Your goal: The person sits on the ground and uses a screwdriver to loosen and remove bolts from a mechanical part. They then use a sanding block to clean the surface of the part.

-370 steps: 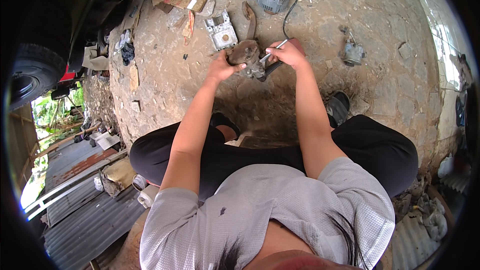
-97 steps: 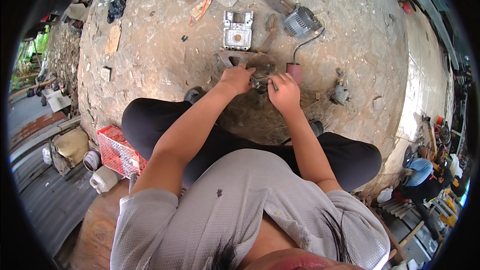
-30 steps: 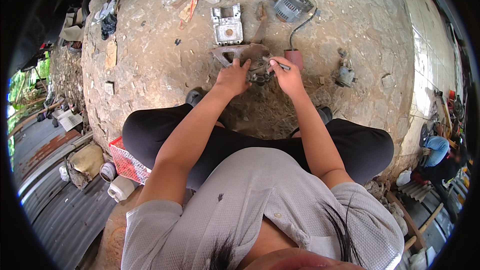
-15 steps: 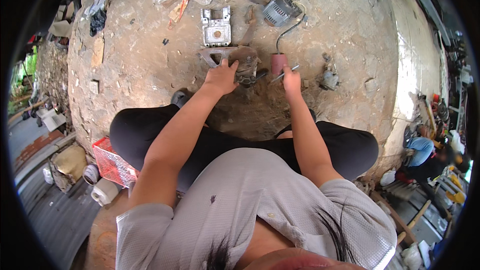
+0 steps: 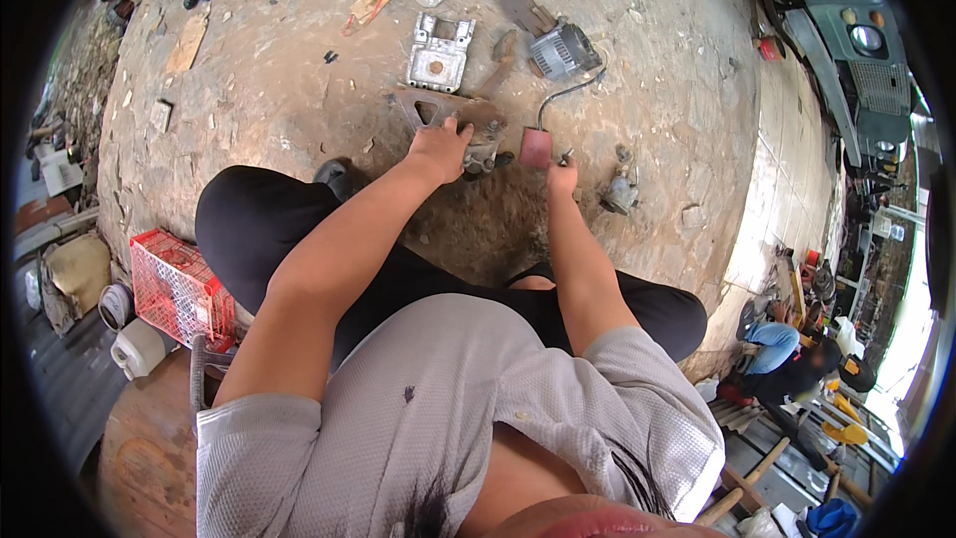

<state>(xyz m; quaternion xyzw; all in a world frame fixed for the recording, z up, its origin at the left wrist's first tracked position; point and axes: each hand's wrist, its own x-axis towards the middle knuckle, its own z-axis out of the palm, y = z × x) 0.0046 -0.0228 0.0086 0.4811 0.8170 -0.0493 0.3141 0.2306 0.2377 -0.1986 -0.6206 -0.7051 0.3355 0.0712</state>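
Observation:
My left hand (image 5: 438, 151) grips the near edge of a rusty metal bracket (image 5: 410, 106) with a triangular hole, its fingers bent over the top. A dark, greasy mechanical part (image 5: 482, 152) sits against the bracket's right end. My right hand (image 5: 562, 179) is closed round a thin grey metal rod (image 5: 566, 156), seen nearly end-on. Touching or just beside its fingers is a maroon cylinder (image 5: 536, 147); whether the hand holds this too, I cannot tell. A dark cable (image 5: 566, 87) curves from the cylinder to a grey motor (image 5: 564, 52).
A silver metal housing (image 5: 439, 52) lies beyond the bracket. Right of my right hand is a small metal part (image 5: 620, 193). A red wire crate (image 5: 181, 284) and a white jug (image 5: 141, 349) stand at left. Another person (image 5: 787, 369) is at far right.
My right hand has shifted slightly left with the rod and the maroon cylinder, and the rod has turned from crosswise to nearly end-on. My left hand stays on the bracket. The whole view has turned a little.

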